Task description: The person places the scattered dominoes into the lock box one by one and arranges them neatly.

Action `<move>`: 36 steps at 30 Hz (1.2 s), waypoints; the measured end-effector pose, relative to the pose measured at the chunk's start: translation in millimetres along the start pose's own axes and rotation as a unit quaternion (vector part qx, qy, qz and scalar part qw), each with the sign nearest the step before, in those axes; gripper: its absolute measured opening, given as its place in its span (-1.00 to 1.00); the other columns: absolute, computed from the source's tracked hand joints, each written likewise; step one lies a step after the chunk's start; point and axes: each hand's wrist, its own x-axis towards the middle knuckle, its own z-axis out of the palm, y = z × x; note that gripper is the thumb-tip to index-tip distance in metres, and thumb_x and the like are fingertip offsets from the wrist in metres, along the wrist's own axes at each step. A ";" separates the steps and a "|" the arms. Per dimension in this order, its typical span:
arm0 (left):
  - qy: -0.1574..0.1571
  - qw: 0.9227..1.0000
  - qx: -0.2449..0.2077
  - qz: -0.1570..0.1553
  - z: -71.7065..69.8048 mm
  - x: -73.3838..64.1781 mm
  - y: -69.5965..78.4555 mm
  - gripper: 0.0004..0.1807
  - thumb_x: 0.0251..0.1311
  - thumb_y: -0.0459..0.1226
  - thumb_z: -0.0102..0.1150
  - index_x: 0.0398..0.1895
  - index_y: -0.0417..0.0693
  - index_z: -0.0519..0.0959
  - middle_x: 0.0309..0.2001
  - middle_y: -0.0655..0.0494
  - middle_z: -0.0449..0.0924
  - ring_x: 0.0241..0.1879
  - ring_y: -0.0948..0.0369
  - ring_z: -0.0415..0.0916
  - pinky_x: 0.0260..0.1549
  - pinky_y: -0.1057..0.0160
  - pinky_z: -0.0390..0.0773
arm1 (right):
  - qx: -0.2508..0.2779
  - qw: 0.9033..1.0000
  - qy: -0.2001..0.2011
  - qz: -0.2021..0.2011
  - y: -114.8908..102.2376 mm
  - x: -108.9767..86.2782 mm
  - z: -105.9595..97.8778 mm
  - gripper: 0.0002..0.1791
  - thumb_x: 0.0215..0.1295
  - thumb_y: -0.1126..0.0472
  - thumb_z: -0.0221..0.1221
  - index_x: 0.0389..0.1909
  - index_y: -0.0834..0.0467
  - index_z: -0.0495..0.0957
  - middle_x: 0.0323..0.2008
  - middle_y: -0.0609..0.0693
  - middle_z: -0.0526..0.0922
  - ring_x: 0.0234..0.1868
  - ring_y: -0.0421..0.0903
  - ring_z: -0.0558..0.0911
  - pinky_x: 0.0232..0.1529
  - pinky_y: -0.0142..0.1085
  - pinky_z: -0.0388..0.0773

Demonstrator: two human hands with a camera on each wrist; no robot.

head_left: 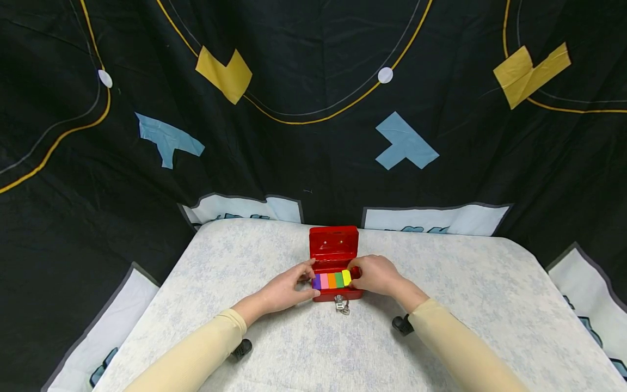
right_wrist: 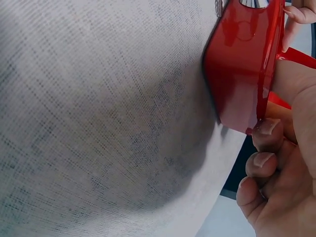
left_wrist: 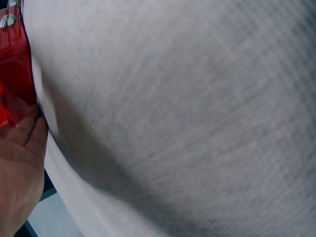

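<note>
A red metal box stands on the table with its lid up. Inside it lies a row of small coloured blocks: purple, pink, orange, green and yellow. At the right end, my right hand pinches the yellow block, which sits slightly askew and higher than the others; in the right wrist view the box wall hides it. My left hand rests against the box's left end near the purple block. In the left wrist view its fingers lie fairly straight along the red side.
A small padlock with keys hangs at the box's front. The table has a pale patterned cloth. Behind it hangs a dark curtain with yellow and blue patches. Black wrist devices sit under both sleeves.
</note>
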 end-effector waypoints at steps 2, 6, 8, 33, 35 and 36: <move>0.001 1.000 0.000 0.001 -0.2 0.2 0.1 -0.57 0.26 0.13 0.34 0.00 0.16 0.46 0.59 0.23 0.10 0.34 0.15 0.41 0.34 -0.04 0.37 | 0.001 1.000 -0.001 0.001 0.1 0.1 0.2 -0.60 0.13 0.04 0.49 -0.01 0.05 0.72 -0.32 -0.17 0.66 -0.30 -0.13 0.51 -0.19 -0.19 0.53; 0.001 1.000 -0.001 -0.002 -0.7 -0.3 1.4 -0.57 0.26 0.13 0.34 0.00 0.15 0.46 0.60 0.24 0.09 0.33 0.15 0.41 0.34 -0.05 0.37 | 0.000 1.000 -0.004 0.004 -0.2 0.0 0.5 -0.60 0.13 0.04 0.49 0.00 0.04 0.72 -0.28 -0.16 0.68 -0.28 -0.13 0.52 -0.16 -0.18 0.54; 0.000 1.000 -0.002 -0.002 -0.7 -0.5 2.0 -0.57 0.26 0.12 0.34 0.00 0.15 0.45 0.60 0.23 0.09 0.34 0.14 0.40 0.34 -0.05 0.37 | -0.001 1.000 -0.005 0.006 -0.5 0.0 0.6 -0.60 0.14 0.04 0.49 0.00 0.04 0.72 -0.27 -0.15 0.68 -0.27 -0.13 0.52 -0.14 -0.17 0.55; 0.001 1.000 -0.001 0.000 -0.8 -0.8 3.2 -0.58 0.26 0.11 0.34 0.00 0.15 0.45 0.60 0.21 0.10 0.34 0.14 0.39 0.33 -0.05 0.38 | 0.006 1.000 -0.014 0.011 0.1 2.8 4.8 -0.61 0.14 0.04 0.49 -0.01 0.04 0.73 -0.27 -0.16 0.68 -0.26 -0.14 0.53 -0.13 -0.16 0.56; 0.001 1.000 -0.001 -0.001 -0.7 -0.9 3.3 -0.57 0.26 0.12 0.34 0.00 0.15 0.45 0.60 0.21 0.09 0.34 0.15 0.40 0.33 -0.04 0.38 | 0.007 1.000 -0.014 0.012 0.0 2.9 4.9 -0.61 0.13 0.04 0.50 -0.01 0.04 0.73 -0.27 -0.15 0.68 -0.26 -0.14 0.53 -0.13 -0.16 0.56; 0.001 1.000 -0.001 -0.002 -0.7 -1.0 3.3 -0.57 0.26 0.12 0.34 0.00 0.15 0.45 0.60 0.21 0.09 0.33 0.15 0.40 0.33 -0.04 0.39 | 0.008 1.000 -0.014 0.012 -0.1 2.9 4.9 -0.60 0.13 0.04 0.50 -0.02 0.05 0.73 -0.27 -0.15 0.68 -0.26 -0.13 0.53 -0.13 -0.16 0.56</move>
